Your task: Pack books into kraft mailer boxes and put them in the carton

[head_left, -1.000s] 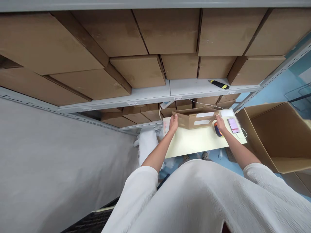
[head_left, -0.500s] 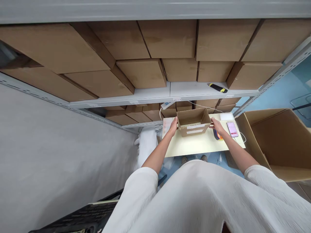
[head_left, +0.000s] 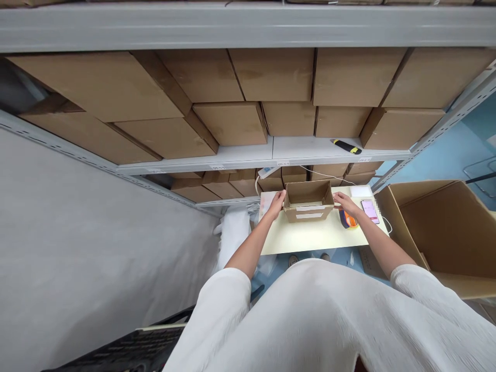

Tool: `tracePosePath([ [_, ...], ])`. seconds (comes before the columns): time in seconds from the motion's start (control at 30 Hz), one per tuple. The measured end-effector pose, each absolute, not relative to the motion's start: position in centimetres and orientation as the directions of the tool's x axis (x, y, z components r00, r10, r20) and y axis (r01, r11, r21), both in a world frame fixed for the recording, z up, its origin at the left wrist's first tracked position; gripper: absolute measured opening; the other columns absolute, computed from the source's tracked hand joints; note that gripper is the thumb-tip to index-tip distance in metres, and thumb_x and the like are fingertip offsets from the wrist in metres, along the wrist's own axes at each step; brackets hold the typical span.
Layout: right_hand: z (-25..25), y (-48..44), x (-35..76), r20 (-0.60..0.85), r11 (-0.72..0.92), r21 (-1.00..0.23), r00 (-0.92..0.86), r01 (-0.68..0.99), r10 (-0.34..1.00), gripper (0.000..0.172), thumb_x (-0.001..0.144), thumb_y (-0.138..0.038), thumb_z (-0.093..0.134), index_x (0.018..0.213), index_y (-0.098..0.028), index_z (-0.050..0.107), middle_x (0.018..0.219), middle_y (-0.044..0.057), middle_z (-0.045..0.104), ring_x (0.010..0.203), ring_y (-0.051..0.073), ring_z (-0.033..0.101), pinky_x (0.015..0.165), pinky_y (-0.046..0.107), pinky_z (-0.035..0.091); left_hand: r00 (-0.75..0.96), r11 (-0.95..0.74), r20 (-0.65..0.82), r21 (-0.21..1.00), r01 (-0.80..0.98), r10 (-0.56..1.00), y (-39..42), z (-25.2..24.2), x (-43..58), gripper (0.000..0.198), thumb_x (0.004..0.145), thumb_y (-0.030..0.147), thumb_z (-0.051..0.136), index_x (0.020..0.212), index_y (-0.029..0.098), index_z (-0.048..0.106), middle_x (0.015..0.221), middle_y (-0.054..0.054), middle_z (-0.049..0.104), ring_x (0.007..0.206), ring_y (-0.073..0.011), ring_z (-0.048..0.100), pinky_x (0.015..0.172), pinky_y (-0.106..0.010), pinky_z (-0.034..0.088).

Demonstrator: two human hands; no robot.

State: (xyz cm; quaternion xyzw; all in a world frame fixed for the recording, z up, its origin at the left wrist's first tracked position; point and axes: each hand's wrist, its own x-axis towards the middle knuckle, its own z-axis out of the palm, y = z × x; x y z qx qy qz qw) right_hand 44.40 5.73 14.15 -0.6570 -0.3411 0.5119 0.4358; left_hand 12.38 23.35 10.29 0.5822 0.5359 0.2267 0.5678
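A small open cardboard box with two white labels on its near face stands on a pale yellow table. My left hand presses flat against the box's left side, fingers stretched. On the opposite side my right hand lies against the box, fingers also extended. The box's inside looks bare. Both arms reach forward from my white sleeves.
An orange and dark tape dispenser and a phone with a cable lie right of the box. A big open carton stands at the right. Shelves stacked with closed cartons rise ahead, a yellow-black knife on one.
The box went from a flattened, wide shape to a squared-up open box between my hands. My hands moved closer together, and the view tilted up a little.
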Motion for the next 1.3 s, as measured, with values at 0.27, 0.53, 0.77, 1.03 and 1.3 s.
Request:
tracePosePath([
  [0.27,14.5,6.1,43.5,-0.39,-0.432,-0.897,0.291,0.092,0.874,0.065,0.081,-0.088,0.08,0.095,-0.027,0.063,0.124,0.006,0.076,0.125,0.029,0.067,0.101,0.042,0.061,0.355,0.248,-0.376,0.901,0.356,0.856,23.7,10.8,12.5,0.053,0.102,0.078,0.059,0.091,0.027,0.049,0.085,0.0,0.059,0.081,-0.0176,0.061,0.068,-0.026,0.053],
  [0.53,15.9,6.2,43.4,-0.421,-0.461,-0.877,0.245,0.135,0.873,0.061,0.101,-0.081,0.057,0.119,-0.027,0.08,0.156,0.012,0.07,0.143,0.034,0.063,0.106,0.043,0.06,0.396,0.22,-0.369,0.901,0.373,0.841,24.2,11.9,12.8,0.057,0.1,0.079,0.061,0.084,0.027,0.048,0.086,-0.002,0.06,0.087,-0.0202,0.062,0.075,-0.031,0.059],
  [0.77,15.7,5.3,44.1,-0.38,-0.402,-0.898,0.145,0.18,0.914,0.07,0.083,-0.062,0.091,0.145,-0.033,0.076,0.166,0.01,0.063,0.15,0.039,0.06,0.123,0.056,0.053,0.413,0.195,-0.338,0.916,0.351,0.846,24.4,12.0,12.9,0.05,0.1,0.069,0.069,0.081,0.026,0.051,0.09,-0.004,0.065,0.094,-0.0222,0.066,0.08,-0.034,0.064],
  [1.03,14.8,5.4,44.7,-0.371,-0.379,-0.918,0.088,0.116,0.925,0.101,0.077,-0.068,0.095,0.166,-0.037,0.058,0.183,0.011,0.042,0.16,0.039,0.051,0.126,0.058,0.051,0.499,-0.061,-0.182,0.9,0.432,0.847,24.6,11.4,12.5,0.029,0.097,0.05,0.069,0.086,0.024,0.074,0.115,-0.011,0.079,0.123,-0.0291,0.071,0.104,-0.041,0.06],
  [1.3,13.2,6.1,45.6,-0.348,-0.358,-0.921,0.091,0.155,0.933,0.139,0.071,-0.06,0.101,0.184,-0.038,0.023,0.176,0.019,0.048,0.15,0.038,0.062,0.121,0.057,0.056,0.58,0.128,-0.322,0.928,0.351,0.748,25.3,10.8,10.1,0.058,0.105,0.073,0.058,0.139,0.028,0.07,0.158,-0.014,0.067,0.143,-0.0297,0.064,0.11,-0.043,0.058],
])
